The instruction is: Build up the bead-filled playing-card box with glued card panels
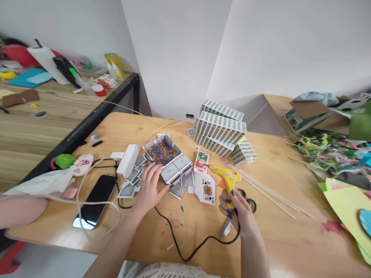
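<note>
My right hand (pixel 239 208) is wrapped round the handle of a yellow hot glue gun (pixel 226 175). Its nozzle points left, over a green-and-red card box (pixel 201 160). My left hand (pixel 150 187) holds the near left corner of a box built from playing cards (pixel 176 168), with fingertips on its edge and the thumb low at its front. Small multicoloured pieces (pixel 164 151) fill the box's back part. Loose cards (pixel 139 170) lie left of it and some under its front. A face-up king of spades (pixel 207 191) tops a pile between my hands.
A black cord (pixel 185 260) loops from the gun across the table front. Behind stand stacked card packs (pixel 218 131). Clear glue sticks (pixel 269 189) and scissors (pixel 251 204) lie right. A phone (pixel 95 200) and white cable (pixel 118 216) lie left, near another person's arm (pixel 23 212).
</note>
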Available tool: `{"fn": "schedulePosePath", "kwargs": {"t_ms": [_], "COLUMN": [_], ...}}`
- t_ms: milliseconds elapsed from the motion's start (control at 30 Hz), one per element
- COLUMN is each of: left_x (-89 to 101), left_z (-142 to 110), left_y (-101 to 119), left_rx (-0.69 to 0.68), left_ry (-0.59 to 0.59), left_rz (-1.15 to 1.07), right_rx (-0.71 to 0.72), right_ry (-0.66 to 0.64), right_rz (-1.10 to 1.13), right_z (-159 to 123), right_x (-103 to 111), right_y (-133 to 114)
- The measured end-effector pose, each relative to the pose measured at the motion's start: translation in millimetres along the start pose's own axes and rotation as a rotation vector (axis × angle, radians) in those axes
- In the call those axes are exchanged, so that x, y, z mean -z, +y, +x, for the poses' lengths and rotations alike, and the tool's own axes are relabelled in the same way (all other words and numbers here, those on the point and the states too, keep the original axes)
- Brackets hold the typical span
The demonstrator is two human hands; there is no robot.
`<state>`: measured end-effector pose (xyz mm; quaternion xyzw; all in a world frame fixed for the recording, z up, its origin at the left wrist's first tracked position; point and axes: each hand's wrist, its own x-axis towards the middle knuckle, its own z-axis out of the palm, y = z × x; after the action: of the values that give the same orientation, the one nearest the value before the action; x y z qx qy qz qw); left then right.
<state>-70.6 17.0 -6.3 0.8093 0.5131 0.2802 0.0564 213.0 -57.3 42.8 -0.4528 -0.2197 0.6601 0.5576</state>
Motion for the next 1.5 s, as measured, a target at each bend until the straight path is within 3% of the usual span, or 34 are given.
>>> {"fn": "schedulePosePath", "kwargs": {"t_ms": [400,567,733,833,1167,1500], "left_x": [-17.2,-9.1,-5.1,-6.7,2.0,-4.1], "left_z": [6,8,7,7,14,10], "left_y": [18,12,4,0,-17,-17], "left_rx": [0.074,0.003,-0.035,-0.043,-0.137,-0.166], "left_ry": [0.107,0.055,0.004,0.013,-0.061,-0.014], "left_rz": [0.073,0.077,0.091,0.1,0.075,0.099], "right_rx": [0.048,0.049,0.094,0.068,-0.03,0.071], "right_ry": [0.019,0.019,-0.044,-0.104,-0.126,-0.09], "right_rz": [-0.019,-0.047,-0.333,-0.422,-0.524,-0.548], "right_z": [0,2,6,6,1,6], "right_x": [-5,1,4,-1,-28,-45], "right_y": [3,13,23,29,55,86]}}
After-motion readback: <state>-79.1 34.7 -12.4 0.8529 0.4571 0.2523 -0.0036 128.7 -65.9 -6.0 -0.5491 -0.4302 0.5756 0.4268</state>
